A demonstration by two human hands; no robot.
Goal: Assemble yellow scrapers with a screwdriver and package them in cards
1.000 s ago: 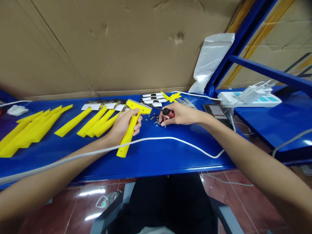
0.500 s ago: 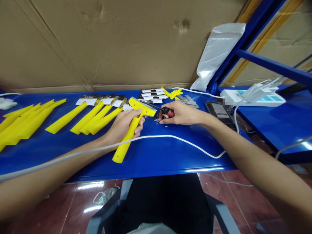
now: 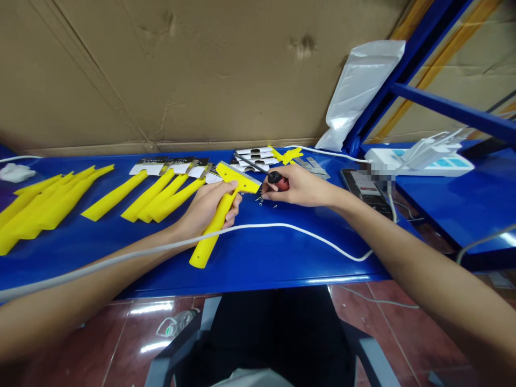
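Observation:
My left hand (image 3: 213, 207) is closed around a yellow scraper (image 3: 217, 220), its wide head turned up and a metal blade along the far edge. In my right hand (image 3: 296, 187) is a screwdriver (image 3: 279, 180) with a red and black handle. Its dark shaft points up and left, beyond the scraper head and apart from it. Small screws (image 3: 260, 200) lie on the blue table under my right fingertips, partly hidden by them; the fingers may also hold one, but that is too small to tell.
Several yellow scrapers with card sleeves (image 3: 161, 196) and yellow handles (image 3: 52, 207) lie at left. Black-and-white cards (image 3: 256, 156), yellow pieces (image 3: 291, 156) and metal blades (image 3: 314, 166) lie at the back. A white cable (image 3: 274, 226) crosses in front. A phone (image 3: 363, 188) and power strip (image 3: 419, 161) are at right.
The view has shifted slightly. The screwdriver shaft now points more steeply up and away from the scraper head. Both hands keep their holds.

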